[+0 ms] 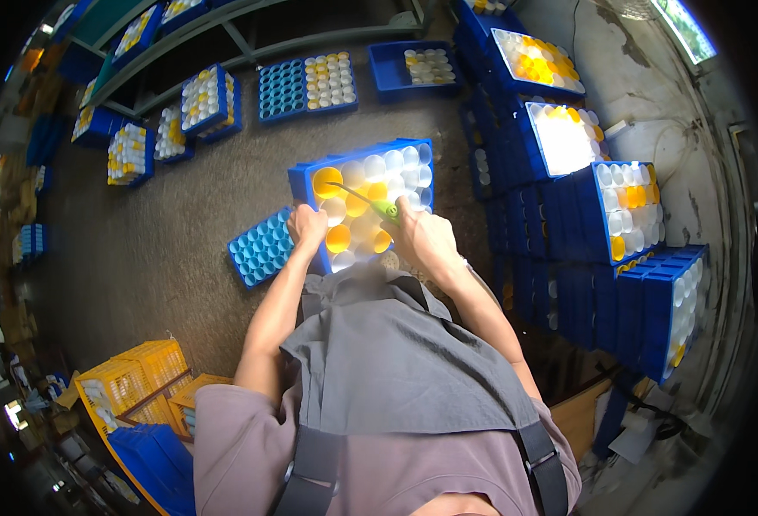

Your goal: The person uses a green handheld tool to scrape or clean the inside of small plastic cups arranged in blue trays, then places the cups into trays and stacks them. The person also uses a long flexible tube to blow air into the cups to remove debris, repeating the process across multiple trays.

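Observation:
In front of my body is a blue crate [300, 182] packed with white and yellow round cups or cylinders. My left hand [310, 227] is closed on its near left edge, thumb on top. My right hand [426, 241], at the crate's right side, is closed around a green-handled tool [385, 209]. A thin dark shaft or blade runs from the handle over the cups toward a yellow cup [327, 181] in the far left corner. The tool's exact kind is unclear, and my right hand hides the crate's near right part.
A blue tray of light-blue round holders [260, 247] lies on the floor to the left. Stacked blue crates [560, 215] line the right wall. More filled crates [209, 101] stand ahead by a metal rack [237, 39]. Yellow baskets [138, 374] sit at lower left.

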A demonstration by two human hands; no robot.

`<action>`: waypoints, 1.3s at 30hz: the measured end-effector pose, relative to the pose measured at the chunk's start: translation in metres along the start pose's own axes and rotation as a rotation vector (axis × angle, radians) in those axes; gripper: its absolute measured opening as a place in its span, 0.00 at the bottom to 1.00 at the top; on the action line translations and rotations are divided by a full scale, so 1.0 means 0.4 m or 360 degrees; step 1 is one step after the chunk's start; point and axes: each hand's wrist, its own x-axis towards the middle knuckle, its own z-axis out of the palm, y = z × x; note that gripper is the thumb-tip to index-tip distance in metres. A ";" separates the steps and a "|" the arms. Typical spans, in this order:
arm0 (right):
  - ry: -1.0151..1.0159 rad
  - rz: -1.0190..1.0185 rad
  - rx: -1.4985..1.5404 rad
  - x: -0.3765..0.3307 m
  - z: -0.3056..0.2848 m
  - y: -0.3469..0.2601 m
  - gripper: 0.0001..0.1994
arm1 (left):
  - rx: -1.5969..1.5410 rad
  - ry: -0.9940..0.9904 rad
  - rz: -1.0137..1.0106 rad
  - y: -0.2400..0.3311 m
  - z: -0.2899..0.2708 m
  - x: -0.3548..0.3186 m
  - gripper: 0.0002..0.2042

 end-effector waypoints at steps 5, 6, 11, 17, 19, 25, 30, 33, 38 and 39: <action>-0.0230 0.0012 -0.0141 -0.029 0.025 0.011 0.13 | -0.0043 0.0040 -0.0088 -0.027 -0.005 0.008 0.16; -0.0210 0.0011 -0.0124 -0.033 0.035 0.016 0.13 | -0.0054 0.0057 -0.0105 -0.033 -0.006 0.011 0.16; -0.0413 -0.0069 -0.0117 -0.055 0.092 0.017 0.15 | -0.0131 0.0035 -0.0300 -0.066 -0.013 0.026 0.18; -0.0408 0.0009 -0.0112 -0.045 0.111 0.041 0.16 | -0.0321 0.0154 -0.0370 -0.115 -0.024 0.031 0.19; -0.0357 0.0056 -0.0103 -0.033 0.106 0.067 0.19 | -0.0345 0.0142 -0.0384 -0.130 -0.033 0.030 0.19; -0.0307 0.0109 -0.0191 0.004 0.097 0.145 0.19 | -0.0470 0.0159 -0.0413 -0.158 -0.056 0.016 0.21; -0.0158 0.0280 -0.0237 0.061 0.075 0.215 0.20 | -0.0565 0.0182 -0.0378 -0.189 -0.066 0.004 0.22; -0.0027 0.0356 -0.0281 0.104 0.053 0.260 0.20 | -0.0634 0.0169 -0.0382 -0.217 -0.065 0.002 0.23; 0.0098 0.0529 -0.0366 0.158 0.006 0.319 0.22 | -0.0831 0.0197 -0.0256 -0.253 -0.058 0.000 0.22; 0.0092 0.0544 -0.0365 0.159 -0.003 0.328 0.22 | -0.0905 0.0198 -0.0226 -0.258 -0.058 -0.001 0.22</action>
